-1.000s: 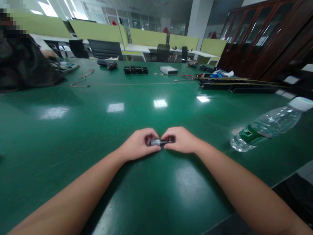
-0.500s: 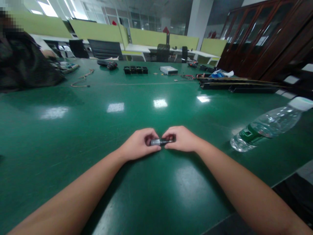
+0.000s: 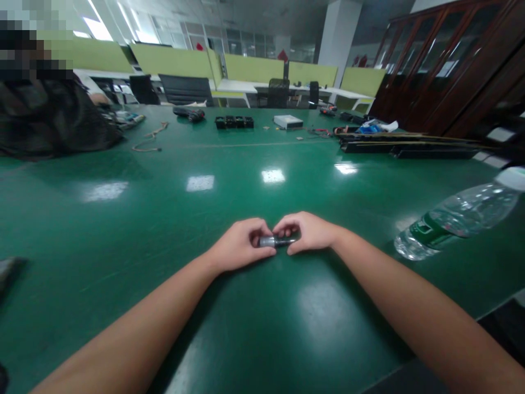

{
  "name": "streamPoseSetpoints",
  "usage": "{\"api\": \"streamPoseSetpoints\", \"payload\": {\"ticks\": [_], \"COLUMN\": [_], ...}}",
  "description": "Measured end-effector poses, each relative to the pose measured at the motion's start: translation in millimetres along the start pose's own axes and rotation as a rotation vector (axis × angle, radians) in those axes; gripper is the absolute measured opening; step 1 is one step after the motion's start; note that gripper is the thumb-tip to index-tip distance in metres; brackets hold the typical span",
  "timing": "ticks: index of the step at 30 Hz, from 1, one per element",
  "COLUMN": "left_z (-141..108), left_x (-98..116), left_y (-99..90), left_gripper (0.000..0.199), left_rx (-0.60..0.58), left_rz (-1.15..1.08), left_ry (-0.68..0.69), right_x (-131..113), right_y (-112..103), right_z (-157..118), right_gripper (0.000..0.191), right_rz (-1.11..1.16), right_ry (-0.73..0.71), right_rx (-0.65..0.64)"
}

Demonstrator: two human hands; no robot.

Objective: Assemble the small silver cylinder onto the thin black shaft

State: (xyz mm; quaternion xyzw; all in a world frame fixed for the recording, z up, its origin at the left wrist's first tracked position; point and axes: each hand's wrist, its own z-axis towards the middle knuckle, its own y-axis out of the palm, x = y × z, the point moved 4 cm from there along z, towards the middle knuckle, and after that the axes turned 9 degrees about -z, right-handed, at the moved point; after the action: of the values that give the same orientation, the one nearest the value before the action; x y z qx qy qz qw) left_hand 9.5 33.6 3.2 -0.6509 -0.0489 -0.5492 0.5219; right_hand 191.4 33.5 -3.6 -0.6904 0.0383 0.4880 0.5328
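Observation:
A small silver-and-black cylinder lies sideways between my two hands, low over the green table. My left hand is closed round its silver end, the thumb along the near side. At the dark end, my right hand curls its fingers over the top, with the thumb below on the near side. The fingers partly hide both ends of the cylinder, and its exact kind is too small to make out.
On the right stands a tilted-looking water bottle with a green label. Black fan-like units, a pale box, a cord and long dark strips lie far back. A person in dark clothing is at the left.
The view has turned slightly left, so the scene sits further right. My right thumb has drawn back along the cylinder, baring more of its dark part. My left hand keeps its grip.

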Motion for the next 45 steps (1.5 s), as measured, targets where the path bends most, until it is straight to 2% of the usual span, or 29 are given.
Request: {"api": "streamPoseSetpoints", "payload": {"ticks": [7,11,17,35,45], "left_z": [-0.3,-0.3,-0.1,0.2,0.5], "left_x": [0.8,1.0,2.4,4.5,5.8], "left_y": [-1.0,-1.4,-1.7,-1.6,-1.8], "left_gripper": [0.02,0.02,0.021,0.02,0.021], "left_rx": [0.025,0.036,0.039,0.036,0.025], "left_rz": [0.027,0.034,0.053,0.046,0.052], "left_ry": [-0.024,-0.02,-0.012,0.002,0.005], "right_x": [-5.7,-7.8,-12.4,-11.1,-13.8], "right_y": [5.4,9.6,9.7,5.2,-3.7], "right_z": [-9.9,-9.3,-9.1,-15.5,-20.8], "right_gripper": [0.037,0.028,0.02,0.017,0.016], "right_rz": [-0.091,-0.128,-0.185,-0.19,-0.307], "right_ry": [0.062,0.041,-0.023,0.006,0.036], "right_rx": [0.181,0.217,0.231,0.189,0.157]}}
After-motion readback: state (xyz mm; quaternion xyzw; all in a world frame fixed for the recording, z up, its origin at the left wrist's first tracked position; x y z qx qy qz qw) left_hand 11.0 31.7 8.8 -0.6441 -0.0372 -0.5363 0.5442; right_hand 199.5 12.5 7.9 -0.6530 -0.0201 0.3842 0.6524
